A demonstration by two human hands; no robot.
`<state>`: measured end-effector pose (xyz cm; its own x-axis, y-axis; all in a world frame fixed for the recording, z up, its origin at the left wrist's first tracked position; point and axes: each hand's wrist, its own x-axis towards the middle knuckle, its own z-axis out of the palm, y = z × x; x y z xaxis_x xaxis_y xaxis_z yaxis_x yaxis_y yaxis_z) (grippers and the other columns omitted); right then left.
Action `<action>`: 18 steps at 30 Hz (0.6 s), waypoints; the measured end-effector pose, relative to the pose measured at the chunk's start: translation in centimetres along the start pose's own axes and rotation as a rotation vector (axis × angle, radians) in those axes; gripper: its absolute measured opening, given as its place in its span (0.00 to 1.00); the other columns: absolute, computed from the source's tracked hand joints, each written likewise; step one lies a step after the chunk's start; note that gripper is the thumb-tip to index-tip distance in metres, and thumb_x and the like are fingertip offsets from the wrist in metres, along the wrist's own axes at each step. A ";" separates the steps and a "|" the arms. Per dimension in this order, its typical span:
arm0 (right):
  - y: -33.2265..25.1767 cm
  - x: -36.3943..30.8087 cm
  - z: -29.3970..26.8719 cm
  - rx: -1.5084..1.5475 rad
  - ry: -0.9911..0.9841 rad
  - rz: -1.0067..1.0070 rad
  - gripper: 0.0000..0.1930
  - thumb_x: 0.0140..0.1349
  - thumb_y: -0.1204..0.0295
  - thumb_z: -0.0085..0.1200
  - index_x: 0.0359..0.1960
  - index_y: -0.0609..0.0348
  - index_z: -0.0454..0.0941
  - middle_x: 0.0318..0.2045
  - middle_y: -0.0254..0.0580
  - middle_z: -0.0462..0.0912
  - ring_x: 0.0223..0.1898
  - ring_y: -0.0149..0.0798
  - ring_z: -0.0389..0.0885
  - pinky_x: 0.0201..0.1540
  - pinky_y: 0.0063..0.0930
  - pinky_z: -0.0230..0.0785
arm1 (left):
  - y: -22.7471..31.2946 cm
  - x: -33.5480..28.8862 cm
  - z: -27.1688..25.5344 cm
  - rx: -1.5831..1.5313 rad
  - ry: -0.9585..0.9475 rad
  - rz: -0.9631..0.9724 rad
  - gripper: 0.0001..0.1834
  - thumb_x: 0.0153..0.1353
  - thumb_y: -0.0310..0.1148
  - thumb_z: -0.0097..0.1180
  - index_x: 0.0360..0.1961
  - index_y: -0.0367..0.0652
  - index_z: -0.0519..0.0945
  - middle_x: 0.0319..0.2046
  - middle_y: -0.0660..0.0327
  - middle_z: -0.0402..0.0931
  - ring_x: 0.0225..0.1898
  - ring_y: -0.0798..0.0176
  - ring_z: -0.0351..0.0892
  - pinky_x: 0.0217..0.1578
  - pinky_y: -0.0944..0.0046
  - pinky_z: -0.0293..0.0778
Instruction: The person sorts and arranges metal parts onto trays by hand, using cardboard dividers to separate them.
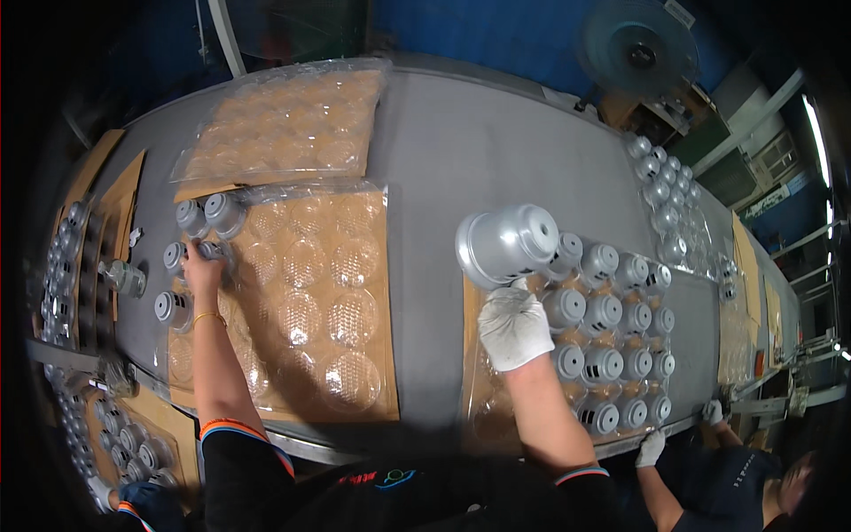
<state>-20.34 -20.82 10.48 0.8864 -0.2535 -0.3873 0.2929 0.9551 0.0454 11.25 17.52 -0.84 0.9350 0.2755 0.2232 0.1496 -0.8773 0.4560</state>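
My right hand, in a white glove, holds up a silver cup-shaped housing. The housing is tilted, its wide rim to the left and its round end with a small centre hole to the right. My bare left hand has its fingers closed round another silver housing at the left side of a clear plastic tray on brown cardboard. Beside that hand several more housings, such as a silver cup, sit in the tray's left pockets. The tray's other pockets hold nothing.
Rows of silver housings fill a second tray below my right hand. An empty clear tray lies at the far left of the grey table. A fan stands beyond it. A co-worker's gloved hand rests at the right edge.
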 end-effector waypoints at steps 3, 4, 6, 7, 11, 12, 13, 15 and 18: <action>-2.9 0.1 -3.5 -0.082 0.083 -0.198 0.06 0.64 0.75 0.37 0.33 0.57 0.69 0.24 0.31 0.72 0.23 0.27 0.71 0.27 0.18 0.70 | 2.9 -2.6 -2.3 -0.049 0.177 0.004 0.34 0.38 0.32 0.64 0.52 0.51 0.67 0.50 0.47 0.64 0.49 0.43 0.68 0.49 0.53 0.66; -2.9 0.2 -3.8 -0.154 0.248 -0.343 0.06 0.64 0.75 0.36 0.34 0.58 0.69 0.24 0.31 0.73 0.25 0.28 0.72 0.28 0.20 0.70 | 3.6 -3.4 -3.1 -0.067 0.305 0.049 0.34 0.38 0.31 0.64 0.51 0.51 0.67 0.50 0.48 0.64 0.49 0.43 0.68 0.48 0.53 0.67; -3.1 0.3 -4.8 -0.223 0.331 -0.442 0.06 0.64 0.75 0.37 0.35 0.58 0.69 0.28 0.32 0.75 0.28 0.29 0.73 0.29 0.21 0.71 | 4.9 -5.0 -4.4 -0.124 0.299 0.076 0.35 0.37 0.29 0.65 0.52 0.49 0.67 0.49 0.49 0.63 0.48 0.46 0.68 0.49 0.54 0.66; -3.9 0.8 -6.4 -0.187 0.369 -0.457 0.06 0.64 0.75 0.37 0.36 0.58 0.69 0.31 0.33 0.76 0.30 0.29 0.74 0.30 0.21 0.72 | 5.4 -5.4 -4.6 -0.226 0.288 0.161 0.36 0.37 0.29 0.65 0.52 0.47 0.66 0.49 0.50 0.62 0.49 0.47 0.67 0.49 0.56 0.66; -4.9 2.7 -9.6 -0.145 0.464 -0.509 0.10 0.64 0.77 0.35 0.44 0.62 0.67 0.41 0.42 0.75 0.41 0.37 0.76 0.44 0.28 0.74 | 8.6 -8.4 -4.7 -0.574 0.128 0.293 0.39 0.34 0.26 0.68 0.52 0.42 0.65 0.48 0.53 0.61 0.49 0.56 0.65 0.48 0.59 0.67; -4.7 2.8 -9.2 -0.158 0.521 -0.551 0.11 0.64 0.78 0.35 0.46 0.64 0.66 0.43 0.45 0.74 0.44 0.40 0.75 0.48 0.30 0.73 | 9.9 -9.7 -4.9 -0.737 0.016 0.318 0.39 0.34 0.25 0.68 0.51 0.42 0.64 0.48 0.54 0.61 0.49 0.57 0.65 0.48 0.60 0.67; -4.2 2.7 -8.4 -0.096 0.515 -0.523 0.13 0.64 0.79 0.34 0.48 0.68 0.64 0.47 0.52 0.70 0.50 0.45 0.71 0.55 0.34 0.68 | 10.9 -11.0 -5.3 -0.890 -0.087 0.337 0.39 0.33 0.24 0.68 0.51 0.43 0.64 0.48 0.54 0.60 0.49 0.58 0.65 0.48 0.60 0.67; -4.1 1.5 -8.4 -0.179 0.409 -0.464 0.16 0.63 0.79 0.36 0.53 0.71 0.59 0.53 0.56 0.65 0.55 0.47 0.64 0.61 0.38 0.60 | 12.1 -13.2 -5.1 -1.000 -0.170 0.451 0.38 0.34 0.25 0.67 0.51 0.43 0.64 0.49 0.54 0.60 0.51 0.59 0.64 0.49 0.61 0.66; -2.8 -2.3 -8.5 -0.417 0.301 -0.384 0.21 0.62 0.77 0.40 0.56 0.68 0.56 0.56 0.51 0.63 0.59 0.45 0.60 0.63 0.40 0.54 | 14.4 -16.6 -7.2 -0.964 -0.083 0.800 0.37 0.35 0.26 0.67 0.50 0.44 0.64 0.51 0.52 0.57 0.53 0.55 0.62 0.50 0.59 0.66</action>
<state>-26.21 -21.58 3.38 0.5889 -0.5929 -0.5493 0.3518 0.7999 -0.4863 -4.48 3.15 8.24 0.6781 -0.2566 0.6888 -0.7307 -0.1335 0.6696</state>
